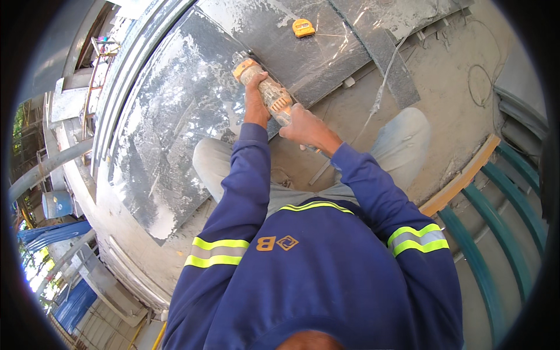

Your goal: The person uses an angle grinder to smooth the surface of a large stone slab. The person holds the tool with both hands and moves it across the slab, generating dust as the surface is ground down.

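Gripping a dust-caked, orange-and-grey cylindrical power tool point(274, 95), both bare hands are working just above the picture's middle, towards 12 o'clock. The left hand point(255, 83) is curling around the tool's body near its front, its thumb lying over the casing and its other fingers mostly hidden. The right hand point(307, 126) is closing around the rear end. The tool is pointing towards 11 o'clock, its metal head hovering over or meeting the slabs; whether it is touching them, I cannot tell.

A large dark grey stone slab point(169, 125), smeared with pale dust, is lying at 10 o'clock. Another dark grey stone slab point(326, 61) is stretching out towards 1 o'clock, with a yellow plastic tape measure point(303, 28) resting above it at 12 o'clock. Curved green slats point(489, 219) are running from a light-brown wooden bar point(461, 176) around 3 to 4 o'clock.
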Motion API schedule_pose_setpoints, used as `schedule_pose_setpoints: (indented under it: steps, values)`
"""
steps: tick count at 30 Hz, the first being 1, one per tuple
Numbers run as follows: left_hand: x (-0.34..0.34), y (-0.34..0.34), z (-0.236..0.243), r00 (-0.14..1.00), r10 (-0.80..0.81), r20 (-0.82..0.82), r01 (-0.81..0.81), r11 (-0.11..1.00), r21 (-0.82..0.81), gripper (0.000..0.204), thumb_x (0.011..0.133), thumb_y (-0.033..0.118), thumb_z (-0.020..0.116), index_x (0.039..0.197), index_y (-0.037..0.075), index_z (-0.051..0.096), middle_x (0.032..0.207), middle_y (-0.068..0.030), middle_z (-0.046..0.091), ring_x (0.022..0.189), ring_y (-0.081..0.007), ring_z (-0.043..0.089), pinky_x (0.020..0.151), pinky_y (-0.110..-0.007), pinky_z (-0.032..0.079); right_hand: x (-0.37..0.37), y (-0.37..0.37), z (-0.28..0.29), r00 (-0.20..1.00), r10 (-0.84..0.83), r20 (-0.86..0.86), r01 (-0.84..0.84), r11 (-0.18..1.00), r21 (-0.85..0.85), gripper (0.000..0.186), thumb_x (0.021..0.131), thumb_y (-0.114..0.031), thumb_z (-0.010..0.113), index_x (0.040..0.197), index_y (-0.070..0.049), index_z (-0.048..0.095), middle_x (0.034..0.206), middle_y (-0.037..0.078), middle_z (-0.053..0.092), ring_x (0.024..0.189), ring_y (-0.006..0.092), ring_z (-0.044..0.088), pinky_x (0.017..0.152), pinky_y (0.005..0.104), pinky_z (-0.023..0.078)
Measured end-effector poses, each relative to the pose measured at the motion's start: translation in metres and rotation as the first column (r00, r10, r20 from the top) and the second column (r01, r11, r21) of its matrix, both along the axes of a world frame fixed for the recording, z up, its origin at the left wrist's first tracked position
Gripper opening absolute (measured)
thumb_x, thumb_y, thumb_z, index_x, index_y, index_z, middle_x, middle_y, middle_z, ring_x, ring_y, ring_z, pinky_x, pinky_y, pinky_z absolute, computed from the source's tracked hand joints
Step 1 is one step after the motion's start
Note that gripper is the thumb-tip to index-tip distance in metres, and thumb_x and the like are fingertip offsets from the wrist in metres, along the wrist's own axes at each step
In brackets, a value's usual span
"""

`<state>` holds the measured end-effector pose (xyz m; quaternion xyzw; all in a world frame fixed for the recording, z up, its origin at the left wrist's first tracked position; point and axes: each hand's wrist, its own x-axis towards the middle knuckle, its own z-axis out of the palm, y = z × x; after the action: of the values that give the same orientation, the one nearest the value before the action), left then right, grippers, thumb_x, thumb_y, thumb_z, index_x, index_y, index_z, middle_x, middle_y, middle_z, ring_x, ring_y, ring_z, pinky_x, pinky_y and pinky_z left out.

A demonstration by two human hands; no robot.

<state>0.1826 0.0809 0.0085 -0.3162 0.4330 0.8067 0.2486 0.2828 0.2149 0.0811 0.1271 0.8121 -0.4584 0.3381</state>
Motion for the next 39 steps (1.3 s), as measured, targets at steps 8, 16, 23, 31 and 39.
schedule_pose_setpoints:
  steps: [8, 16, 23, 31, 39]
  values:
    - [-0.013, -0.01, -0.012, 0.998, -0.014, -0.063, 0.017, 0.998, 0.056, 0.032, 0.083, 0.025, 0.069, 0.1, 0.003, 0.055, 0.079, -0.0169, 0.064, 0.067, -0.034, 0.068, 0.064, -0.049, 0.06, -0.01, -0.004, -0.015, 0.994, 0.001, -0.107, -0.005, 0.999, -0.043, 0.057, 0.077, -0.023, 0.069, 0.108, 0.02, 0.049, 0.09, 0.033, 0.067, 0.065, 0.035, 0.071, 0.056, 0.0415, 0.056]
    - [0.003, -0.003, -0.002, 0.999, -0.004, -0.033, 0.006, 0.999, 0.045, 0.034, 0.082, 0.025, 0.069, 0.103, 0.003, 0.054, 0.08, -0.0172, 0.063, 0.068, -0.0337, 0.068, 0.064, -0.048, 0.06, 0.004, -0.001, -0.007, 0.999, 0.013, -0.04, -0.013, 1.0, -0.004, 0.058, 0.077, -0.023, 0.069, 0.111, 0.019, 0.048, 0.087, 0.032, 0.068, 0.065, 0.0353, 0.072, 0.057, 0.0418, 0.056]
    - [0.002, 0.002, 0.008, 1.0, 0.01, -0.023, -0.009, 1.0, 0.02, 0.033, 0.082, 0.023, 0.069, 0.103, 0.003, 0.054, 0.079, -0.0171, 0.063, 0.066, -0.0333, 0.066, 0.065, -0.05, 0.06, 0.004, -0.001, -0.006, 0.998, -0.012, -0.069, 0.011, 1.0, -0.019, 0.058, 0.077, -0.023, 0.069, 0.111, 0.02, 0.049, 0.088, 0.033, 0.067, 0.068, 0.0365, 0.072, 0.059, 0.0428, 0.057]
    - [-0.016, -0.007, -0.004, 0.999, -0.035, -0.013, 0.035, 0.999, 0.008, 0.036, 0.082, 0.027, 0.068, 0.108, 0.005, 0.054, 0.083, -0.0178, 0.063, 0.072, -0.0349, 0.069, 0.066, -0.049, 0.06, -0.011, -0.005, -0.01, 0.998, -0.012, -0.055, 0.011, 1.0, -0.02, 0.056, 0.075, -0.024, 0.071, 0.108, 0.017, 0.053, 0.085, 0.03, 0.07, 0.067, 0.0353, 0.073, 0.063, 0.0411, 0.057]
    - [0.005, 0.0, 0.007, 1.0, 0.026, -0.003, -0.026, 0.999, 0.021, 0.03, 0.082, 0.022, 0.068, 0.1, 0.002, 0.055, 0.076, -0.0163, 0.062, 0.064, -0.031, 0.066, 0.062, -0.048, 0.06, 0.003, -0.002, 0.005, 1.0, 0.006, 0.027, -0.006, 1.0, 0.025, 0.061, 0.074, -0.024, 0.073, 0.113, 0.017, 0.051, 0.097, 0.034, 0.069, 0.084, 0.0411, 0.073, 0.078, 0.0452, 0.057]
